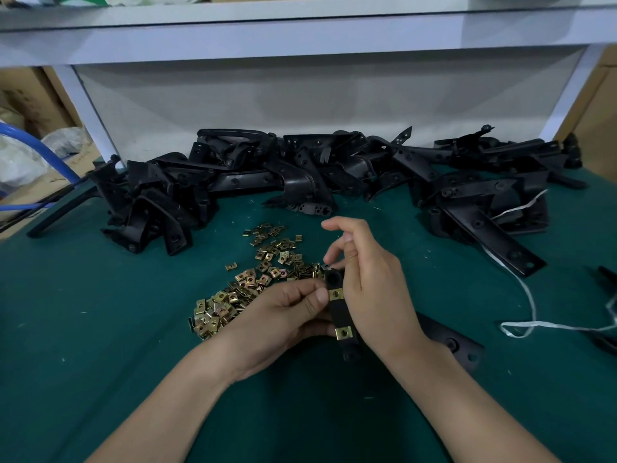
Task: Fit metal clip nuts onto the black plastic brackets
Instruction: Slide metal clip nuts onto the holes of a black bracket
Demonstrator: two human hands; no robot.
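Your right hand (370, 289) covers part of the bracket (340, 314); what its fingertips (337, 250) pinch is too small to tell.

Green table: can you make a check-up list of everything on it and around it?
Surface: green mat, a few pale specks on it.
Job's things: held bracket carries two fitted clip nuts; loose clip nuts heaped beside it; bracket pile behind.
Clutter: white string at the right.
Hands: left hand grips the held bracket; right hand pinches its top end.
Cables: blue hose at the far left.
Surroundings: white shelf above; cardboard boxes at the left.
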